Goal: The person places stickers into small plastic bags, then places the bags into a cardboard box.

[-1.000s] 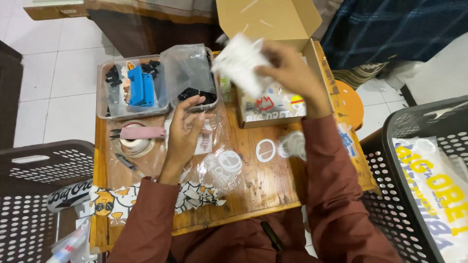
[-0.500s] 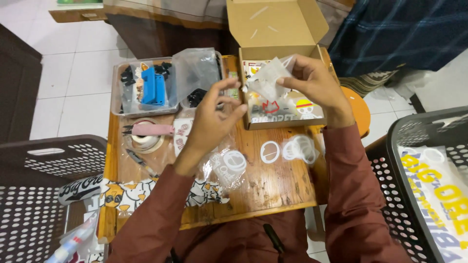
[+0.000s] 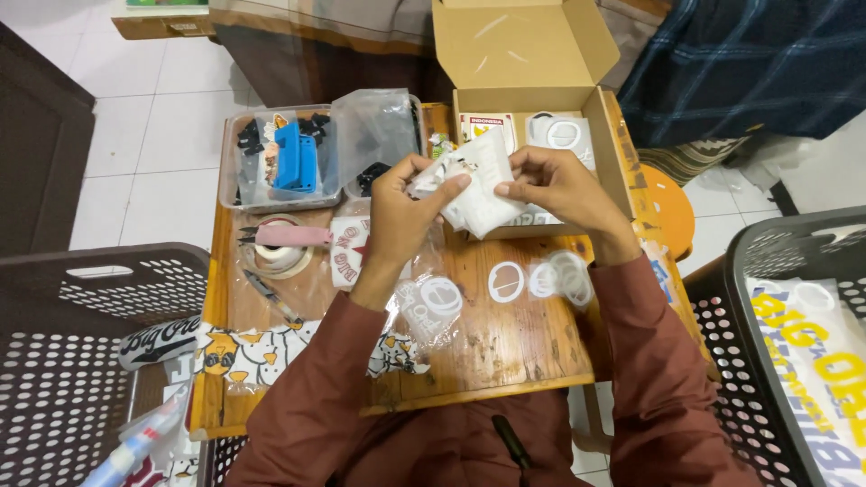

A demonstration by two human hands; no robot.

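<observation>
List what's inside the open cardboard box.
Inside the cardboard box: a white ring in a clear bag at the back and a printed card on its left. The white packet in both hands covers the front of the box.

Your left hand (image 3: pixel 401 207) is off the table now: a second ago it pressed down near the clear bags, and it has risen to join your right hand (image 3: pixel 555 185). The white packet (image 3: pixel 478 180), held high and far over the cardboard box (image 3: pixel 532 99) by the right hand alone, now sits lower, pinched between both hands.
</observation>
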